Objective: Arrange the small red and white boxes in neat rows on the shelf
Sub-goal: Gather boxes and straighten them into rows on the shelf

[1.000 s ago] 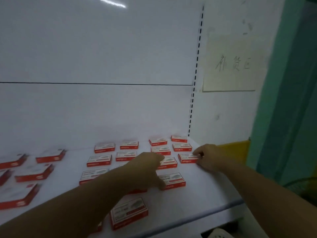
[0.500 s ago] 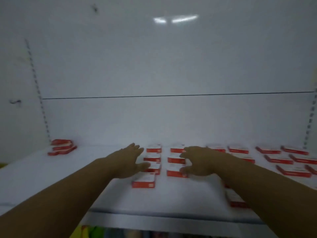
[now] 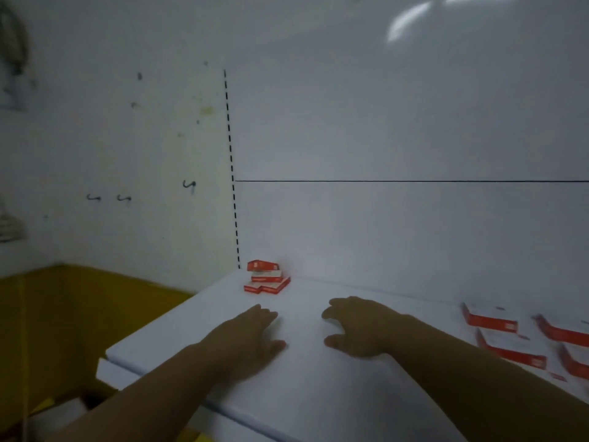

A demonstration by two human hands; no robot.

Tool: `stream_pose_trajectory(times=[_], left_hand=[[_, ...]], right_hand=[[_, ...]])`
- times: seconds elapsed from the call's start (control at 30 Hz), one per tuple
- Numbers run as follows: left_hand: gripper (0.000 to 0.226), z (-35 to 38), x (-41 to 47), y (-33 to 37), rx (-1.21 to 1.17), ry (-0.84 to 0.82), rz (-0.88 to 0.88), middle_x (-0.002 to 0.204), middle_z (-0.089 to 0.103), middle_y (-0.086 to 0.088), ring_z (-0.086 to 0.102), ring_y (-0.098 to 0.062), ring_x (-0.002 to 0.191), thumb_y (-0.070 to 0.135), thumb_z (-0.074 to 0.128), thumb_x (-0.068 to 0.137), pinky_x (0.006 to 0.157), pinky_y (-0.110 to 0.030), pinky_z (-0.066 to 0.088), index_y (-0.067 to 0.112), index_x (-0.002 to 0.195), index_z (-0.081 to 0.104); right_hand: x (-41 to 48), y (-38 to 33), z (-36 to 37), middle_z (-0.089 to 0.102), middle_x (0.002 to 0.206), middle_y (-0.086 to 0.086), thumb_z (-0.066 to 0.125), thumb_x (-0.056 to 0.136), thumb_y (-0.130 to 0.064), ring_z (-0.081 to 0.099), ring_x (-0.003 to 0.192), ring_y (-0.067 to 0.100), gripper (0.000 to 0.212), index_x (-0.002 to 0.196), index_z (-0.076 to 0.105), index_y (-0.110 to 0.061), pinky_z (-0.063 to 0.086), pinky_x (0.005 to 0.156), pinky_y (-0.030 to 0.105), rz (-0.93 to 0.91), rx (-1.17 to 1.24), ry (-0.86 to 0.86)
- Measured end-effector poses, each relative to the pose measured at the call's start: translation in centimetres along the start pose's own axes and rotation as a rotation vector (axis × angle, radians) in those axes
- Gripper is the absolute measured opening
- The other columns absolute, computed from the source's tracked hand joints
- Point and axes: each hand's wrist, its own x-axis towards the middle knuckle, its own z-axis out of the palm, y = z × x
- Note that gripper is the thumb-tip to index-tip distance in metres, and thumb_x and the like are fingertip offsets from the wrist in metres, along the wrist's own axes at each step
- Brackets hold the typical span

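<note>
While both arms reach out over the white shelf (image 3: 318,393), neither of the hands holds anything. The left hand (image 3: 255,336) lies palm down with straight fingers, and the right hand (image 3: 357,330) is spread, fingers loosely bent and thumb apart. Whether they touch the surface cannot be told. Beyond them, in the shelf's back left corner, sits a small untidy pile of red and white boxes (image 3: 266,277), apart from both hands. More boxes (image 3: 490,320) lie flat at the right edge. Left of the slotted strip (image 3: 231,173), hooks (image 3: 189,185) stick out from the wall.
</note>
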Motion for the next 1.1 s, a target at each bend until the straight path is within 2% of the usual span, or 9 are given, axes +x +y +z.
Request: stream_pose_trajectory(times=[0.2,0.37,0.5,0.6,0.73,0.77,0.87,1.0,1.1], left_hand=[[0.062,-1.2,4.4,-6.2,-0.041,0.129,-0.065,0.148,0.032,0.012,0.03,-0.009,0.134,0.063,0.042,0.083,0.108,-0.028,0.023,0.036,0.138,0.031],[0.05,-2.8,10.4,-9.8,-0.227,0.257,-0.092,0.133,0.051,0.002,0.05,-0.013,0.114,0.05,0.056,0.083,0.093,-0.025,0.038,0.027,0.127,0.049],[0.059,-3.4,16.5,-10.6,-0.409,0.287,-0.089,0.127,0.056,-0.005,0.055,-0.019,0.11,0.053,0.062,0.077,0.091,-0.03,0.042,0.021,0.125,0.052],[0.066,-3.0,19.8,-10.3,-0.427,0.243,-0.027,0.124,0.059,-0.007,0.056,-0.021,0.108,0.059,0.061,0.073,0.091,-0.032,0.043,0.015,0.121,0.056],[0.041,-2.8,21.4,-10.6,-0.478,0.234,0.071,0.082,0.072,-0.007,0.066,-0.016,0.071,0.051,0.07,0.069,0.068,-0.034,0.056,0.012,0.083,0.073],[0.04,-2.9,21.5,-10.9,-0.5,0.247,0.092,0.084,0.073,-0.006,0.065,-0.016,0.069,0.048,0.073,0.067,0.063,-0.031,0.054,0.012,0.084,0.073],[0.052,-3.2,21.2,-12.1,-0.499,0.301,0.205,0.108,0.068,-0.001,0.059,-0.008,0.085,0.038,0.08,0.064,0.071,-0.018,0.049,0.015,0.109,0.066],[0.054,-3.8,18.9,-12.1,-0.453,0.36,0.333,0.117,0.065,0.003,0.057,-0.005,0.095,0.03,0.079,0.068,0.083,-0.022,0.05,0.023,0.117,0.06],[0.056,-4.6,16.6,-10.1,-0.452,0.405,0.37,0.123,0.061,0.003,0.057,-0.011,0.109,0.028,0.078,0.07,0.093,-0.026,0.045,0.023,0.122,0.057]], right_hand=[[10.1,-1.4,0.4,0.027,0.152,0.0,0.047,0.087,-0.052,0.028,0.137,0.02,0.067,0.143,0.025,-0.024,0.021,0.112,0.035,-0.024,0.139,0.099],[15.8,-2.9,0.9,0.046,0.137,-0.002,0.051,0.088,-0.043,0.045,0.122,0.016,0.049,0.133,0.041,-0.026,0.033,0.103,0.031,0.006,0.29,0.246],[18.5,-3.7,1.2,0.046,0.139,-0.001,0.052,0.089,-0.039,0.045,0.123,0.017,0.047,0.133,0.042,-0.025,0.036,0.106,0.035,0.119,0.312,0.253],[19.0,-4.2,1.2,0.06,0.122,0.0,0.061,0.083,-0.033,0.056,0.109,0.017,0.036,0.117,0.056,-0.025,0.045,0.094,0.031,0.211,0.354,0.323],[18.3,-4.8,0.8,0.069,0.103,-0.002,0.069,0.075,-0.028,0.061,0.093,0.014,0.03,0.104,0.065,-0.023,0.049,0.084,0.03,0.234,0.343,0.435],[18.0,-5.0,0.7,0.069,0.102,-0.003,0.071,0.074,-0.027,0.061,0.09,0.012,0.033,0.107,0.065,-0.022,0.049,0.084,0.031,0.228,0.333,0.447],[16.4,-5.1,0.1,0.064,0.105,0.0,0.072,0.075,-0.028,0.059,0.088,0.013,0.041,0.114,0.063,-0.02,0.05,0.082,0.03,0.235,0.281,0.443],[12.9,-4.5,-1.0,0.065,0.098,0.001,0.077,0.07,-0.025,0.058,0.085,0.014,0.034,0.102,0.068,-0.02,0.049,0.08,0.033,0.259,0.253,0.517],[8.9,-3.9,-1.9,0.065,0.103,0.002,0.079,0.069,-0.019,0.06,0.087,0.014,0.04,0.107,0.066,-0.016,0.049,0.082,0.029,0.315,0.239,0.595]])
